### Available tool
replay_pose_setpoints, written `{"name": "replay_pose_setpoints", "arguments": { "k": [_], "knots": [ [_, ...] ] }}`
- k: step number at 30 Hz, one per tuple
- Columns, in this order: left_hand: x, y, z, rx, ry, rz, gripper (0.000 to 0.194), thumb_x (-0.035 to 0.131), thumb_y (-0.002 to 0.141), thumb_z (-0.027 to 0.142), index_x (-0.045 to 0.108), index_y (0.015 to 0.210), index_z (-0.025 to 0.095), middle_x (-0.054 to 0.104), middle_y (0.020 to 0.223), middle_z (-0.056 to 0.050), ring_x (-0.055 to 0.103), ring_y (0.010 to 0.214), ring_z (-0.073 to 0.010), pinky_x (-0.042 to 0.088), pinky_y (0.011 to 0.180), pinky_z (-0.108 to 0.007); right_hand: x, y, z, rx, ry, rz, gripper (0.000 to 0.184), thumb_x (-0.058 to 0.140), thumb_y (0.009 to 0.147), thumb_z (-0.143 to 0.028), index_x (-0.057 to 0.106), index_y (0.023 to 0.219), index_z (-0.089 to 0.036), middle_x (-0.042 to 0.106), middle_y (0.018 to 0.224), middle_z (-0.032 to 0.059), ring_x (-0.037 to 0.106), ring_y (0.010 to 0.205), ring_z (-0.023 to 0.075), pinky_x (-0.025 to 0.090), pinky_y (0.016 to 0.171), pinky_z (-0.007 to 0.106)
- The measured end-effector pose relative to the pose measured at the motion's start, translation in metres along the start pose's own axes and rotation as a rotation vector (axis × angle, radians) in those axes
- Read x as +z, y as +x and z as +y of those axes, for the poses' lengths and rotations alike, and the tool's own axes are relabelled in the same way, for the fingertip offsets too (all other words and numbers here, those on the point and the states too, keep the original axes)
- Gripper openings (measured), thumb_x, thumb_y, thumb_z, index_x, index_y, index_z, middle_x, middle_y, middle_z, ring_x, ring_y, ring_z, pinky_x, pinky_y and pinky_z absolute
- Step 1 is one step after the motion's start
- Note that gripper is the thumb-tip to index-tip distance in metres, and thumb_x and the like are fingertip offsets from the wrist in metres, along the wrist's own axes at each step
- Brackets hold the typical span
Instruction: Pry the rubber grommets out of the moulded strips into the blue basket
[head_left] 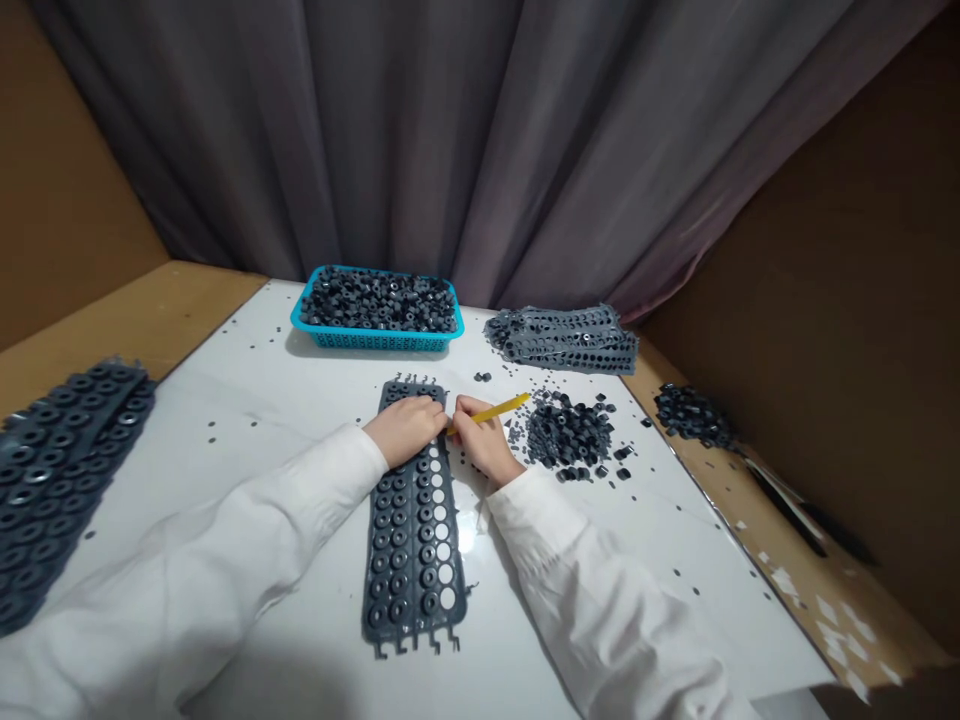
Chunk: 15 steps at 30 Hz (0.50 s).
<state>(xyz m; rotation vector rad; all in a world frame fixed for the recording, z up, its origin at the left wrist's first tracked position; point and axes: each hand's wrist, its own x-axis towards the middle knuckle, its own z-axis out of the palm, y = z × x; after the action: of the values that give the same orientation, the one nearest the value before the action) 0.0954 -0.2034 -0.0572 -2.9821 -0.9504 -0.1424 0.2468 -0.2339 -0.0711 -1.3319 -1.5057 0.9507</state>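
A dark grey moulded rubber sheet (409,540) with rows of raised rings lies lengthwise before me. Along its right column, a run of round holes lets the white tabletop show through. My left hand (409,430) rests across the sheet's upper part, its fingers closed together at the right edge and gripping there. My right hand (480,440), just beside it, is closed around a slim yellow tool (504,408). The tool's lower end points at the sheet next to my left fingertips; its tip is hidden. To the right of this hand lies a pile of small black rubber pieces (570,432).
A blue basket (379,341) full of black pieces stands at the back. Punched sheets (566,340) lie back right, a stack of ringed sheets (60,470) at left. Another black pile (691,415) and a dark long-handled tool (787,505) are on the right ledge. Scraps dot the white tabletop (300,600).
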Motion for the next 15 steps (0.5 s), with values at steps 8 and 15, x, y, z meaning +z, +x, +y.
{"name": "replay_pose_setpoints", "arguments": {
  "k": [8,15],
  "knots": [
    [0.007,0.0,-0.016,-0.164,-0.566,0.077,0.01,0.054,0.08,0.012,0.062,0.075,0.013,0.061,0.071,-0.002,0.056,0.065,-0.0133,0.042,0.064,-0.023,0.001,0.0,0.001,0.012,0.0,-0.007,0.021,0.041,0.068,-0.017,0.033,0.049,-0.021,0.038,0.042,-0.0055,0.039,0.047,0.0113,0.03,0.047,0.023],
    [0.002,-0.001,-0.015,-0.107,-0.486,0.037,0.008,0.056,0.079,0.013,0.064,0.08,0.013,0.062,0.075,-0.003,0.055,0.067,-0.0134,0.042,0.066,-0.023,0.0,-0.001,0.002,0.053,0.07,0.058,0.019,0.042,0.066,-0.016,0.036,0.049,-0.021,0.043,0.041,-0.0054,0.042,0.045,0.011,0.032,0.047,0.023]
  ]
}}
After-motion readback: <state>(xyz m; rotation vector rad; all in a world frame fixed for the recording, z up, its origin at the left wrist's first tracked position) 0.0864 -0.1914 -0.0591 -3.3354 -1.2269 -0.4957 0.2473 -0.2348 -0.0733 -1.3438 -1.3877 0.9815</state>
